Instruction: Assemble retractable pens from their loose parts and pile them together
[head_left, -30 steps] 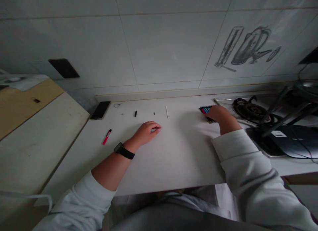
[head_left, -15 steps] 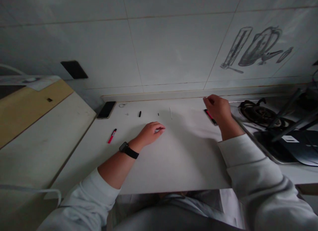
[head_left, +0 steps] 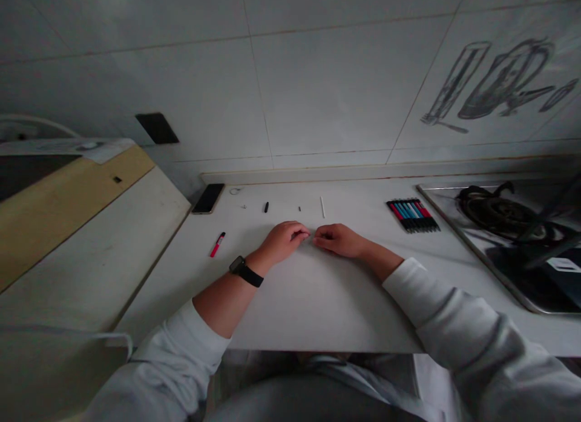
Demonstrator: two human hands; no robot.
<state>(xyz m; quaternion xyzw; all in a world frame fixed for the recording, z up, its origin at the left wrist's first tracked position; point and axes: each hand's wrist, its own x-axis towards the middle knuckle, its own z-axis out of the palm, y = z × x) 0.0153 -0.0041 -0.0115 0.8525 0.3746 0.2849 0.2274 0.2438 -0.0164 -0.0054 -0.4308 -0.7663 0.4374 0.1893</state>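
My left hand (head_left: 285, 240), with a black watch on its wrist, is closed in a pinch above the middle of the white table. Facing it from close by is my right hand (head_left: 338, 240), its fingers also pressed together. Whatever sits in either pinch is too small or hidden to make out. Just beyond the fingertips lie a thin white stick (head_left: 322, 207) and a tiny black piece (head_left: 299, 209). Farther left are a short black piece (head_left: 266, 207), a tiny thin item (head_left: 244, 206) and a red pen part with a black end (head_left: 217, 244).
A row of several pens (head_left: 413, 216), red, blue and black, lies at the right beside a gas stove (head_left: 485, 207). At the back left are a phone (head_left: 209, 198) and a thin ring (head_left: 235, 191). A cabinet-like box (head_left: 104, 228) borders the table's left side.
My right hand has moved left from above the pens to beside my left hand, uncovering the pen row. My left hand stays pinched in about the same place.
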